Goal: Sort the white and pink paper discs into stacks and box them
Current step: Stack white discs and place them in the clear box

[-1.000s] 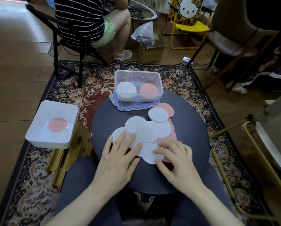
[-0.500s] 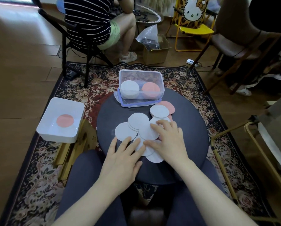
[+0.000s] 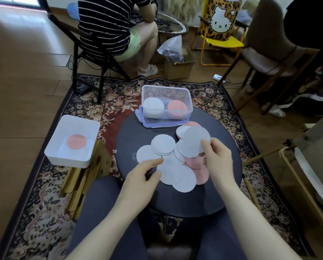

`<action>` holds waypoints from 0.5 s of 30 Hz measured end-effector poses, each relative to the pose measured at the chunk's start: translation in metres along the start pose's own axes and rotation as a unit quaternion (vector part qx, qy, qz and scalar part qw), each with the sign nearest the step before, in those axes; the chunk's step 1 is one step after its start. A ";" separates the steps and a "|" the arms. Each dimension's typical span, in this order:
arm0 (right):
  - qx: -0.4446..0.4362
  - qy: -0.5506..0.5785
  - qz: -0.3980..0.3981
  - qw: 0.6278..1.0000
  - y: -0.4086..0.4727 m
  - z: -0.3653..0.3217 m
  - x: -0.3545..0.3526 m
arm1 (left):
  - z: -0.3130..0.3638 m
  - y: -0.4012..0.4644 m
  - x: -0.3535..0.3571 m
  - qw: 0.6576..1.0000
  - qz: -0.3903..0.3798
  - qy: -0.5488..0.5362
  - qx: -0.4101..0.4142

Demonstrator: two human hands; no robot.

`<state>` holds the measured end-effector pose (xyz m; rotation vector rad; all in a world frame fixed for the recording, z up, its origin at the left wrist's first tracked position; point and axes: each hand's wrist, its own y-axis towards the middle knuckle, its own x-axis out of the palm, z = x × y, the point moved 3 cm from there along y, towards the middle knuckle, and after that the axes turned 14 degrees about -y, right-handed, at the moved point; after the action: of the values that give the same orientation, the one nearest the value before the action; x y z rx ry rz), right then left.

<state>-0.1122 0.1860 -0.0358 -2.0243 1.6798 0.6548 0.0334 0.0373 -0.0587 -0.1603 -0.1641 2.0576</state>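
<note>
Paper discs, white and pink, lie scattered and overlapping on the round dark table (image 3: pixel 138 194) in front of the seated person. Right hand (image 3: pixel 217 158) is raised a little above the pile, thumb and fingers pinching the lower right edge of one white disc (image 3: pixel 195 142), which is lifted and tilted toward the camera. Left hand (image 3: pixel 142 177) sits low at the near left of the pile, fingers loosely curled, index fingertip touching the edge of a white disc on the table (image 3: pixel 146 153); whether it actually grips anything cannot be told. Loose white discs (image 3: pixel 177 174) fan across the middle, several stacked unevenly; loose pink discs (image 3: pixel 196 166) show beneath and to the right of them, partly under the right hand. At the table's far edge stands a clear plastic box (image 3: pixel 166 91) on its blue-rimmed lid (image 3: pixel 162 125), holding a white stack (image 3: pixel 153 107) on the left and a pink stack (image 3: pixel 177 108) on the right, side by side. Off the table to the left, a white tray (image 3: pixel 57 147) rests on a wooden stand (image 3: pixel 85 177), with one pink disc (image 3: pixel 76 142) lying flat inside. Patterned floral rug (image 3: pixel 40 212) under everything. Another person in a striped shirt (image 3: pixel 104 25) sits on a chair beyond the rug, back turned.
</note>
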 end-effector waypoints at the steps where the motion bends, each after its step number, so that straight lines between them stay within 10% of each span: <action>1: 0.026 0.054 -0.031 0.998 -0.005 -0.002 0.001 | 0.005 -0.001 0.000 0.997 0.015 -0.071 -0.036; 8: 0.058 0.137 -0.202 0.968 -0.056 -0.017 0.025 | 0.013 -0.011 0.013 0.930 -0.024 -0.317 -0.183; 15: -0.008 -0.148 -0.104 0.983 -0.055 0.007 0.029 | -0.009 -0.004 -0.006 0.904 0.108 -0.357 -0.206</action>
<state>-0.0544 0.1773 -0.0576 -1.9647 1.2779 0.8495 0.0414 0.0338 -0.0664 0.3468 -1.0799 2.1905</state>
